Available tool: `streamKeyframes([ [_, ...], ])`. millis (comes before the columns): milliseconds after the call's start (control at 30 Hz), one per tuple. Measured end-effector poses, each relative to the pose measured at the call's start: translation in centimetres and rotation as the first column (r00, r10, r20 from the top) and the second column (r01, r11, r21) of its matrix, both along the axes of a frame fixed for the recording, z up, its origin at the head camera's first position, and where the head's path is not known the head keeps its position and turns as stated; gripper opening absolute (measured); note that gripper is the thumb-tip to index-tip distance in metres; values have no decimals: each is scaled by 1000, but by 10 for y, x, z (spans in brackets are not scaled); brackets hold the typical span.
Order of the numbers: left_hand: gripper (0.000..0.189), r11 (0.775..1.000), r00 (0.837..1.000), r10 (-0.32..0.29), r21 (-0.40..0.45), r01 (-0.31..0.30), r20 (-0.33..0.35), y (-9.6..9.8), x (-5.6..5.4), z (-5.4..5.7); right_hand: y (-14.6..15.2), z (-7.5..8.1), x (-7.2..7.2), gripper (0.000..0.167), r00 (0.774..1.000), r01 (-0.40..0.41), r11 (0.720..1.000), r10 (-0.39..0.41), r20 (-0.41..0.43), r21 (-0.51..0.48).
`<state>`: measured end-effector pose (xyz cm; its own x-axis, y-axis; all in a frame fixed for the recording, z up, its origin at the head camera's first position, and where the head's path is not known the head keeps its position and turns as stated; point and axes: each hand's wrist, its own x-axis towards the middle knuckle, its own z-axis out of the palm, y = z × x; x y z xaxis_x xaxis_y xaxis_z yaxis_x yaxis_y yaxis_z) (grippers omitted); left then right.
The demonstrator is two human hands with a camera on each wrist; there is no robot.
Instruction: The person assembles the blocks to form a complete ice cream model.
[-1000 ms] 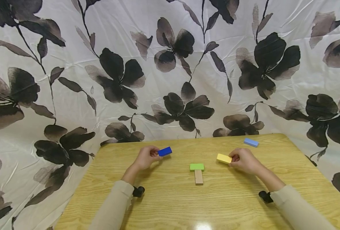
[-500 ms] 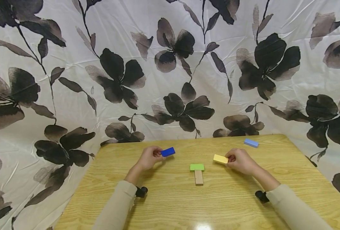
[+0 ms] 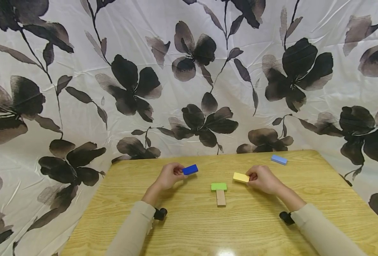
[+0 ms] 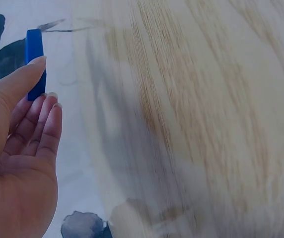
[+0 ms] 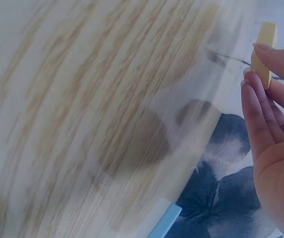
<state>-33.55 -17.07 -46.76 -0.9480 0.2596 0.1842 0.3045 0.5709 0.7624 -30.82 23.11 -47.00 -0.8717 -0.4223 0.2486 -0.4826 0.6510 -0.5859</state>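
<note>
My left hand [image 3: 170,176] pinches a dark blue block [image 3: 190,169] between thumb and fingers; the left wrist view shows the thumb across the blue block [image 4: 35,47]. On the other side, my right hand [image 3: 264,180] pinches a yellow block [image 3: 241,177] by its right end, held above the table. In the right wrist view the thumb lies on the yellow block [image 5: 264,54]. Between the two hands, a green block [image 3: 219,187] lies crosswise at the far end of a natural wood block [image 3: 221,198], making a T shape on the table.
A light blue block [image 3: 279,160] lies near the back right edge of the wooden table [image 3: 189,227]; its corner shows in the right wrist view. Behind the table hangs a white cloth [image 3: 182,96] with dark flowers.
My left hand has moved right with the dark blue block, and my right hand has moved left with the yellow block. The gap between the two blocks is narrower. The green and wood blocks stay put.
</note>
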Motion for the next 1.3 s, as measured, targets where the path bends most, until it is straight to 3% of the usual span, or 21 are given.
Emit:
streamKeyframes([
  [400,25,1000,1000,-25,-8,25,-19,10,-1,-3,-10,-5,-3,25,999,-26,1000,26,-21,3],
  [1300,24,999,998,-52,1,52,17,35,-9,-8,-32,-1,-14,26,999,-51,999,51,-3,10],
])
